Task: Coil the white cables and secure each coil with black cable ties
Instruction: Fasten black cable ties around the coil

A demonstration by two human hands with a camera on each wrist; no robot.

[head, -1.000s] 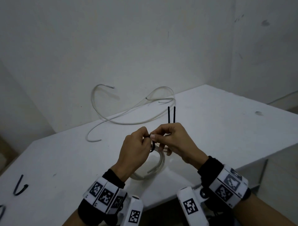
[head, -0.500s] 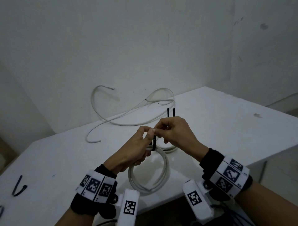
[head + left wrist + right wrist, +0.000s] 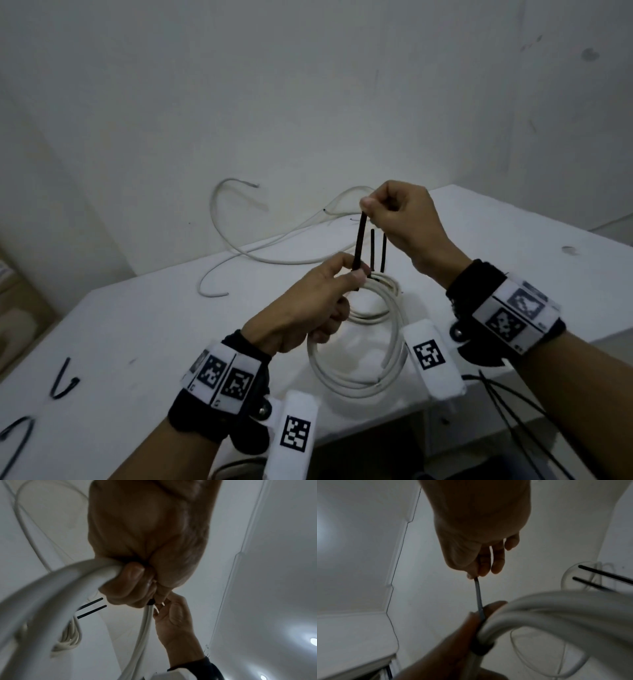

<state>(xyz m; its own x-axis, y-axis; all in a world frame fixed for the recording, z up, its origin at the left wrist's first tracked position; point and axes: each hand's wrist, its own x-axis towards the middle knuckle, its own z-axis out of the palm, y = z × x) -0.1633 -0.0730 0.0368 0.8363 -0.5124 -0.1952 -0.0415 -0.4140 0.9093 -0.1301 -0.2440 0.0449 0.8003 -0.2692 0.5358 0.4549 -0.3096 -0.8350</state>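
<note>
A coil of white cable (image 3: 356, 389) hangs in front of me above the white table (image 3: 137, 325). My left hand (image 3: 354, 274) grips the coil's upper left side, with thumb and fingers at a black cable tie (image 3: 359, 240) wrapped there. My right hand (image 3: 368, 209) pinches that tie's tail, drawn straight up from the left hand. The two ends of another black tie (image 3: 383, 250) stick up from the coil's top. In the right wrist view the tie's tail (image 3: 478, 595) runs from my right fingertips to a black band round the coil (image 3: 556, 604).
A loose white cable (image 3: 213, 219) sprawls along the back of the table against the wall. Two spare black ties (image 3: 63, 380) lie at the table's left front. The table's front edge runs just under the coil. Thin black cords (image 3: 513, 411) hang at lower right.
My right hand has risen and drawn the tie's tail up and away from the left hand. The left hand stays on the coil, whose ring now hangs in fuller view.
</note>
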